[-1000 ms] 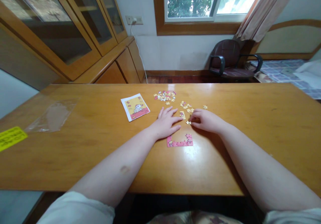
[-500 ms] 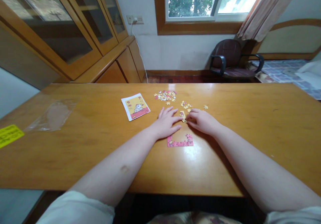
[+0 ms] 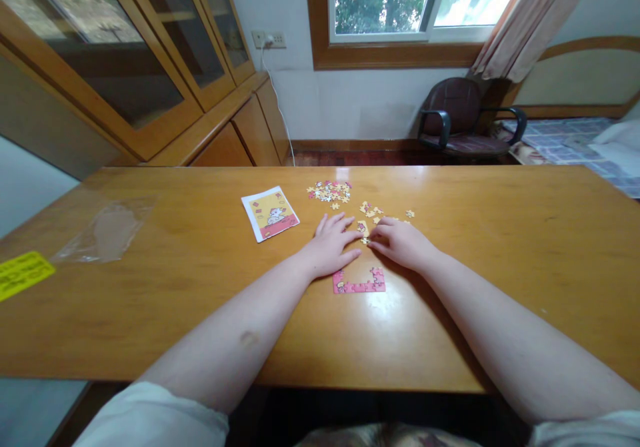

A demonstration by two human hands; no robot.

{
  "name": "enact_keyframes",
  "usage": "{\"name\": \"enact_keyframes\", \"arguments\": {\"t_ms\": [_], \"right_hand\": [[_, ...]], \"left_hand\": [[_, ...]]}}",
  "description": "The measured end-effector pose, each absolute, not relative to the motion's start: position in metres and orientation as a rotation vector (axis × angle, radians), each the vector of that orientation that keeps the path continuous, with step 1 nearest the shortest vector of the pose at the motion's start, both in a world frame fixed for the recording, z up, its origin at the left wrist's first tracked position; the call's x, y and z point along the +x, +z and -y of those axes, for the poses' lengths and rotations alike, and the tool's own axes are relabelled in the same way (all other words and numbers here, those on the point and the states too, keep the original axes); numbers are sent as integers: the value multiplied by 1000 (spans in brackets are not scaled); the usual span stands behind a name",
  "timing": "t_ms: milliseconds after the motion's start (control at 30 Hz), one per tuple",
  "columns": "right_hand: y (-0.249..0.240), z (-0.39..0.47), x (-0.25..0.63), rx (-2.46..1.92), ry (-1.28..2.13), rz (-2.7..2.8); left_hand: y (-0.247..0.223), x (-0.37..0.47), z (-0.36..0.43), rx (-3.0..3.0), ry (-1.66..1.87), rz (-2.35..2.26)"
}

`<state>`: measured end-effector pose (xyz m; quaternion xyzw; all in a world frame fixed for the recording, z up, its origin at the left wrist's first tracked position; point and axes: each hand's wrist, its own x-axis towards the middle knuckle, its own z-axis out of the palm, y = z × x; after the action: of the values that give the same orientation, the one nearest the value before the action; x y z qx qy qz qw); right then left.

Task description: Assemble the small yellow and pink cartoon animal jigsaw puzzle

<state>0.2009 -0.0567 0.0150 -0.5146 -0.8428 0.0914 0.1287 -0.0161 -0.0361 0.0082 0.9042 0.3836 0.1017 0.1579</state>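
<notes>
My left hand (image 3: pixel 334 243) lies flat on the table, fingers spread, its index fingertip by a small joined group of yellow puzzle pieces (image 3: pixel 363 227). From the other side my right hand (image 3: pixel 403 241) pinches a yellow puzzle piece (image 3: pixel 365 240) at the lower end of that group. Whether the piece is fitted in, I cannot tell. Closer to me sits a joined pink puzzle border (image 3: pixel 359 287), U-shaped, partly next to my left wrist. More loose yellow pieces (image 3: pixel 370 209) lie just beyond my hands.
A heap of mixed puzzle pieces (image 3: pixel 330 191) is farther back on the wooden table (image 3: pixel 200 313). A picture card (image 3: pixel 271 214) lies left of it. At the far left are a clear plastic bag (image 3: pixel 107 233) and a yellow label (image 3: pixel 23 275). One single piece (image 3: pixel 410 213) lies right.
My right hand has shifted slightly left, toward the left fingertips, with its fingers at the small piece. My left hand stays nearly still.
</notes>
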Motion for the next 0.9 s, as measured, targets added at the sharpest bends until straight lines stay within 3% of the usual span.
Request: {"name": "enact_keyframes", "arguments": {"t_ms": [900], "right_hand": [[13, 57, 199, -1407, 230, 2479]], "left_hand": [[10, -17, 36, 2609, 311, -1046]]}}
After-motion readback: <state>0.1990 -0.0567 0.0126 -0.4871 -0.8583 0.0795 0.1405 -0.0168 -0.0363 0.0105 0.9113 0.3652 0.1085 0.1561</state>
